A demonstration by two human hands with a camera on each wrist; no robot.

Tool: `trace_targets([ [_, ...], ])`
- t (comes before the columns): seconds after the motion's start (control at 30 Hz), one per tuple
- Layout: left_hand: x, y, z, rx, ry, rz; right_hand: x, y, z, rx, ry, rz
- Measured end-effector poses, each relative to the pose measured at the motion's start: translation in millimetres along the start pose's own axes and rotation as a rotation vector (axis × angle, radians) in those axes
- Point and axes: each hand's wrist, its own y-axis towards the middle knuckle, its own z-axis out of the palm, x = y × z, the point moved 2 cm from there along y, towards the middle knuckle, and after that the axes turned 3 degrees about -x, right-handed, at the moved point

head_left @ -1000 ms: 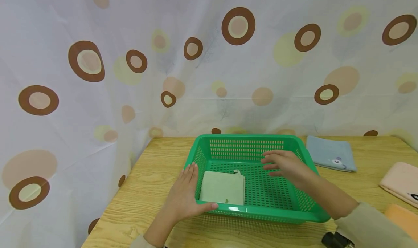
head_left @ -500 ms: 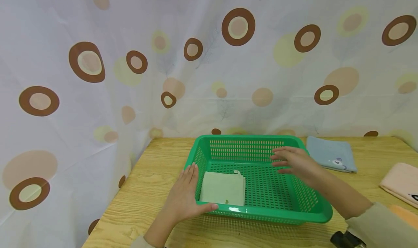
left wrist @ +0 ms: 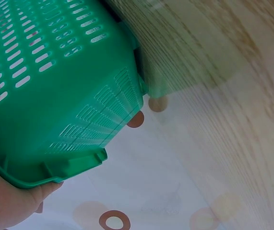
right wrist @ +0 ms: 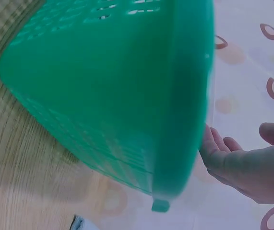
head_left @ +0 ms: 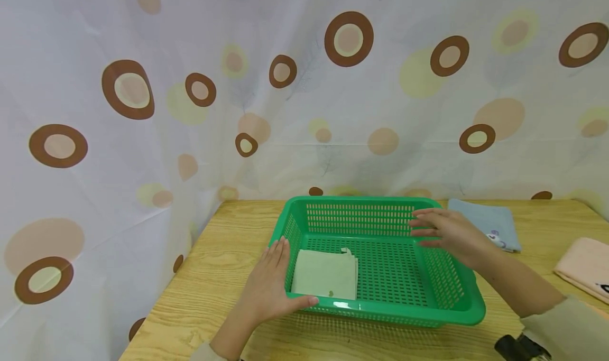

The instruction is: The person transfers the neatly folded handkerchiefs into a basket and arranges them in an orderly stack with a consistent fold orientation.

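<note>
At far left hangs a pale sheet (head_left: 190,28) printed with brown rings and soft peach and yellow spots; it carries on across the back, behind a wood-grain worktop (head_left: 209,276). The left hand (head_left: 266,287) lies on the near left corner of a green plastic basket (head_left: 380,309); its grip is spread, straight fingers along the left rim and thumb along the front one. The basket stands on the worktop, with rows of slots through its walls and floor. In its left front part, flat on that floor, lies a folded pale green cloth (head_left: 324,274). A small green mark sits near the cloth's front edge, and a little white tag (head_left: 345,251) pokes out at its back right; anything on the tag is too small to read. The right hand (head_left: 449,235) is at the basket's right side, its grip loose and holding nothing; I cannot tell whether it touches the rim. Partly behind it, a blue cloth (head_left: 499,223) with a white animal-face print lies on the worktop. Farthest right, a peach cloth (head_left: 585,263) bears a dark print, cut off at the edge.
</note>
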Motion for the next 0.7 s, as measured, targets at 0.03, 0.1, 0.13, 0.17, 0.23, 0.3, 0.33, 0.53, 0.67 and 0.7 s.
trace_targets([
  [0.03, 0.0, 0.1, 0.0, 0.000, 0.001, 0.001, -1, -0.1, -2, -0.002, 0.000, 0.002],
  [0.1, -0.1, 0.4, -0.2, -0.001, 0.001, 0.001, -3, -0.3, -6, -0.001, -0.001, -0.008],
  [0.13, -0.2, 0.4, -0.4, 0.000, 0.001, 0.001, -4, -0.6, -8, -0.003, -0.001, -0.012],
  [0.17, -0.2, 0.4, -0.5, 0.002, 0.000, 0.000, -5, -0.9, -11, -0.009, -0.003, -0.011],
  [0.23, -0.3, 0.4, -0.9, 0.003, -0.005, -0.001, -8, -1.7, -15, -0.017, -0.001, -0.018],
  [0.3, -0.4, 0.4, -1.1, 0.005, -0.009, -0.002, -11, -2.6, -19, -0.024, 0.000, -0.023],
  [0.33, -0.3, 0.5, -1.1, 0.005, -0.011, -0.003, -13, -3.2, -21, -0.028, 0.005, -0.022],
  [0.53, -0.3, 0.2, -1.2, 0.009, -0.011, -0.004, -22, -5.6, -32, -0.041, 0.036, -0.012],
  [0.67, -0.5, -0.1, -1.1, 0.011, -0.007, -0.005, -25, -7.9, -38, -0.045, 0.049, -0.008],
  [0.7, -0.6, -0.1, -1.1, 0.011, -0.006, -0.005, -26, -8.5, -40, -0.045, 0.050, -0.007],
])
